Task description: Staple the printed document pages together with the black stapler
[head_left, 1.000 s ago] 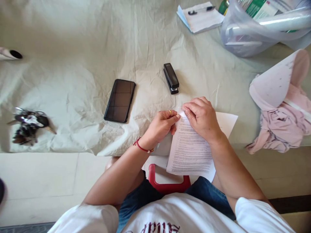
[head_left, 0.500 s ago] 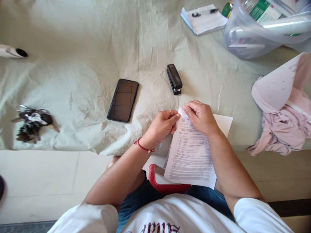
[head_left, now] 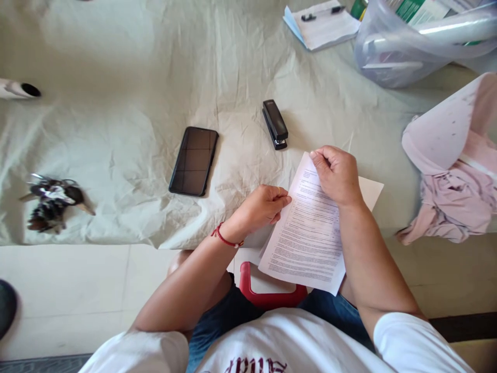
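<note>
Printed paper sheets [head_left: 298, 238] hang over the table's front edge, tilted, with lines of text facing me. My left hand [head_left: 267, 207] pinches their left edge between thumb and fingers. At the top edge, my right hand [head_left: 337, 173] grips the sheets with the thumb on the printed side. Another white sheet [head_left: 370, 191] shows from behind my right wrist. Beyond the papers lies a black stapler [head_left: 275, 124], touched by neither hand. A dark smartphone [head_left: 193, 161] rests left of it, face up.
Keys with a dark fluffy charm [head_left: 54, 199] lie at the left. A notepad with a pen [head_left: 326, 26] and a clear plastic bag [head_left: 392, 57] are at the back right. Pink cloth [head_left: 458, 202] lies at the right edge. Below is a red-rimmed stool [head_left: 248, 287].
My right hand has raised the top of the sheets and moved right. My left hand has slid down from the top corner to the left edge.
</note>
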Tool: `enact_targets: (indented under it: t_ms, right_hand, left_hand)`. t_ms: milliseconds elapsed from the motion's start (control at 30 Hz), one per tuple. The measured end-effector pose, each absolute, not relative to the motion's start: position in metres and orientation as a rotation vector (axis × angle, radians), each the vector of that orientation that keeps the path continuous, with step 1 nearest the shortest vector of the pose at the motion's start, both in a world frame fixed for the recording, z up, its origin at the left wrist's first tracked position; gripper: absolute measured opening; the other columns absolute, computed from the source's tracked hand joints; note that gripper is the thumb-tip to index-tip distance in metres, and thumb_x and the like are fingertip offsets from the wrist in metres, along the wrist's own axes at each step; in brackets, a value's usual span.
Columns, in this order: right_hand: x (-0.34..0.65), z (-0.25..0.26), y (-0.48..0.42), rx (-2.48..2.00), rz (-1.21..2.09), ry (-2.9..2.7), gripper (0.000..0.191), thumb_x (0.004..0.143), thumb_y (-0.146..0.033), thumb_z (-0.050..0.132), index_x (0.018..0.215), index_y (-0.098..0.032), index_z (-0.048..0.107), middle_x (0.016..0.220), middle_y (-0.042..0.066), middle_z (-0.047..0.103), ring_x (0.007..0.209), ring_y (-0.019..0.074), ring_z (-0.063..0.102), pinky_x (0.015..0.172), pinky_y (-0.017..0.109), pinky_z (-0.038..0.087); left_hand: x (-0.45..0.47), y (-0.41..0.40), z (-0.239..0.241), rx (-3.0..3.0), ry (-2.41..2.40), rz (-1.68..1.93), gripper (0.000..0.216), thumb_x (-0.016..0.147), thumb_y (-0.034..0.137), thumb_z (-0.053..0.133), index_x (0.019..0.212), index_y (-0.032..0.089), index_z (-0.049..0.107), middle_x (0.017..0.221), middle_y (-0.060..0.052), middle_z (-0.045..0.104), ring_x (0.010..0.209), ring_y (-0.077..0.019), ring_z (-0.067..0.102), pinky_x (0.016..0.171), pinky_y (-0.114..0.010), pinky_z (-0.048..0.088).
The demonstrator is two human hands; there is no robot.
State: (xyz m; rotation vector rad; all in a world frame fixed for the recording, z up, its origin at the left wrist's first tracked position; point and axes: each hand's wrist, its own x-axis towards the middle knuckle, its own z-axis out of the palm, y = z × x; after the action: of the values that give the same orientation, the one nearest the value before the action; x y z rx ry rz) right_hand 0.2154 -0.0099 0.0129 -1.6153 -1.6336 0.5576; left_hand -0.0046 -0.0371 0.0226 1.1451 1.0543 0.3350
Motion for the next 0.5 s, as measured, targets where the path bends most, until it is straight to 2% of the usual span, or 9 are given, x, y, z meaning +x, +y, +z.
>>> enact_targets:
  t_ms: [133, 267, 400, 500]
  right_hand:
    - [0.224, 0.017, -0.009, -1.657, 0.522, -1.551, 0.043, 0.102, -0.058, 0.062, 0.072, -0.026, 0.058, 0.069, 0.002, 0.057, 0.072, 0.0206, 0.055, 0.074, 0.038, 0.045]
    - [0.231, 0.018, -0.008, -1.674, 0.504, -1.524, 0.041, 0.1, -0.053, 0.063, 0.07, -0.026, 0.057, 0.067, 0.001, 0.054, 0.071, 0.0198, 0.054, 0.074, 0.038, 0.044]
    - [0.239, 0.015, -0.008, -1.709, 0.472, -1.497, 0.037, 0.099, -0.049, 0.064, 0.07, -0.026, 0.059, 0.067, 0.001, 0.056, 0.07, 0.0199, 0.054, 0.073, 0.038, 0.045]
    - [0.249, 0.013, -0.007, -1.753, 0.412, -1.455, 0.034, 0.099, -0.043, 0.066, 0.07, -0.026, 0.061, 0.067, 0.0, 0.056, 0.07, 0.0199, 0.054, 0.073, 0.038, 0.045]
  left_hand:
    - [-0.004, -0.038, 0.021, 1.232, 1.019, 0.296, 0.03, 0.1, 0.027, 0.059, 0.07, 0.021, 0.061, 0.047, 0.005, 0.048, 0.046, -0.0096, 0.041, 0.055, -0.025, 0.031]
    - [-0.006, -0.037, 0.025, 1.186, 0.95, 0.223, 0.022, 0.101, 0.028, 0.06, 0.081, 0.021, 0.068, 0.046, 0.007, 0.046, 0.046, -0.0101, 0.037, 0.053, -0.025, 0.027]
    - [-0.008, -0.036, 0.03, 1.242, 0.886, 0.14, 0.035, 0.1, 0.032, 0.062, 0.067, 0.023, 0.056, 0.045, 0.005, 0.047, 0.044, -0.0095, 0.035, 0.051, -0.026, 0.026]
    - [-0.009, -0.037, 0.031, 1.355, 0.868, 0.068, 0.041, 0.1, 0.03, 0.06, 0.061, 0.024, 0.049, 0.045, 0.004, 0.048, 0.045, -0.0102, 0.039, 0.052, -0.026, 0.03]
